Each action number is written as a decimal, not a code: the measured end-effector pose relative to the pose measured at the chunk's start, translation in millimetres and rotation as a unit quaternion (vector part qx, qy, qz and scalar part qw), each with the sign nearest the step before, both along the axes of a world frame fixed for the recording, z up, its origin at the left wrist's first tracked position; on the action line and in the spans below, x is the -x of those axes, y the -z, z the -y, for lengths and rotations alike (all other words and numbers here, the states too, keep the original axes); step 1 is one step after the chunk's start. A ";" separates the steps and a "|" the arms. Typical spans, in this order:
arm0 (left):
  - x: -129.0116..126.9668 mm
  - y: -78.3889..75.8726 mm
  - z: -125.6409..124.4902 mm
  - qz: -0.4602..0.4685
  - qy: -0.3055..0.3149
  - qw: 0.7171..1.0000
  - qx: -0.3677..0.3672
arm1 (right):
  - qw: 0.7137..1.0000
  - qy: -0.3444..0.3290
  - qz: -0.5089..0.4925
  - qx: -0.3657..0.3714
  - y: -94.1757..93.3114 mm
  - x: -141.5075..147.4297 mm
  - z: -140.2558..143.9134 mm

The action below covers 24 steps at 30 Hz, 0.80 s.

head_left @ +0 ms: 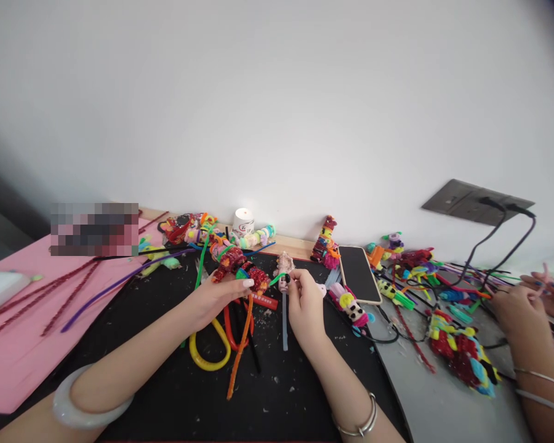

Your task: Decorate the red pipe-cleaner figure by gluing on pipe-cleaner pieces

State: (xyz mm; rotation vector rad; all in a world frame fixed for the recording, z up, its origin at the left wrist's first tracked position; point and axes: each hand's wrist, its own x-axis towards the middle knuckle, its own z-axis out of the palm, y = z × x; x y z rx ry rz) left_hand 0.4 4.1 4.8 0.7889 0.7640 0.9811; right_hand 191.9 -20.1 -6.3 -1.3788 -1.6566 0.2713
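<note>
Gripping a red fuzzy pipe-cleaner figure, the left hand has its fingers curled round the lower end, thumb on top, holding it just above the black mat. Right hand is closed in a pinch on a small pink figure with a black dot, raised beside the red one; the two pieces sit near each other, touching or not I cannot tell. Under the hands lie loose pipe cleaners: a yellow loop, an orange strand, red and black ones, plus a clear glue stick lying flat by the right wrist. A dark phone rests just right of the right hand, at the mat's edge. More finished figures line the back by the wall, next to a small white cup. Pink sheet with red and purple stems covers the left side. Another person's hands work at the far right among colourful stems on the grey table.
</note>
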 end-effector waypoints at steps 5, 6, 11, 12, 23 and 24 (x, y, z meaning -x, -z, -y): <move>3.9 5.4 -2.3 0.076 0.051 0.994 0.054 | 0.999 -0.004 -0.037 0.000 -2.6 2.6 3.3; 3.9 5.3 -1.8 0.087 0.060 0.992 0.069 | 0.999 -0.010 -0.052 0.003 -3.5 3.2 4.2; 2.0 1.4 2.0 0.082 0.072 0.988 0.107 | 0.992 -0.048 -0.111 0.019 -7.1 5.0 7.6; 1.7 1.0 2.3 0.076 0.070 0.989 0.105 | 0.990 -0.058 -0.124 0.023 -7.0 5.4 7.8; -0.9 6.5 4.4 0.066 0.113 0.991 0.041 | 0.913 -0.195 -0.300 0.194 -3.2 14.0 6.7; -1.1 6.1 4.6 0.067 0.114 0.990 0.041 | 0.907 -0.201 -0.311 0.202 -5.0 14.1 7.0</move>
